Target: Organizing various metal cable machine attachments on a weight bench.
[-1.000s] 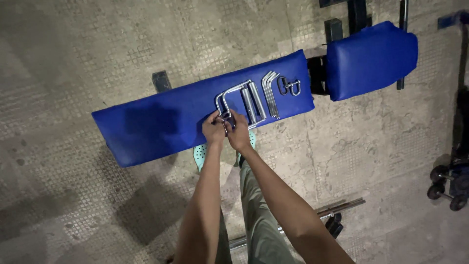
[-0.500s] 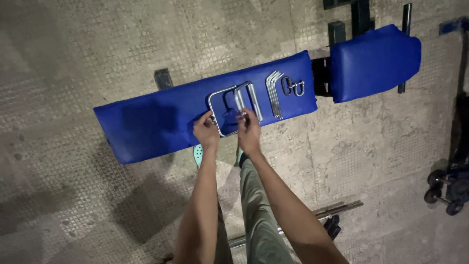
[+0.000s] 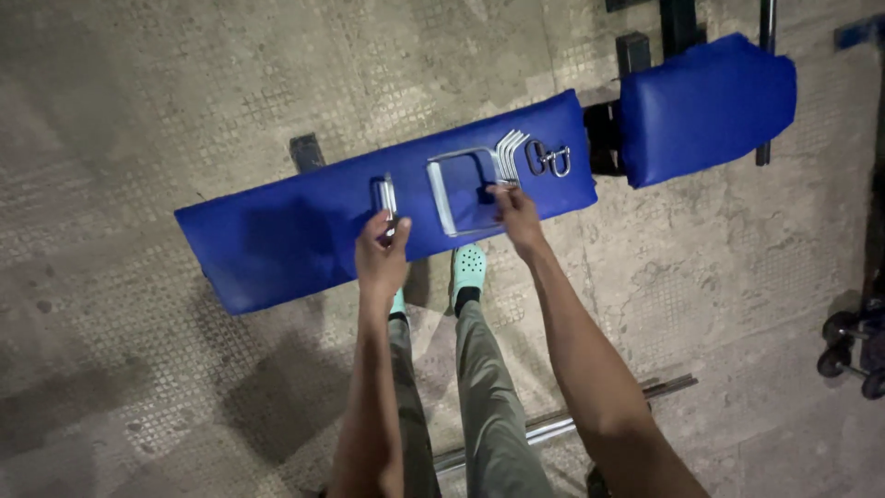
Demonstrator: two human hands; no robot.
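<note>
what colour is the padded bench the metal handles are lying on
Royal blue, plain with no pattern: the long padded vinyl bench, seen best in the head view.

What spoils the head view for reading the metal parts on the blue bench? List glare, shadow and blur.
Head view: dim, uneven light; soft sheen on the blue bench; dark arm shadow beside the left hand; metal handles by the right hand glint but stay legible; slight softness overall.

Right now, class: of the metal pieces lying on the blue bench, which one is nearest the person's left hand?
The small metal piece lying alone, left of the rectangular handle. The left hand touches it; the bent handles and clips lie by the right hand.
</note>
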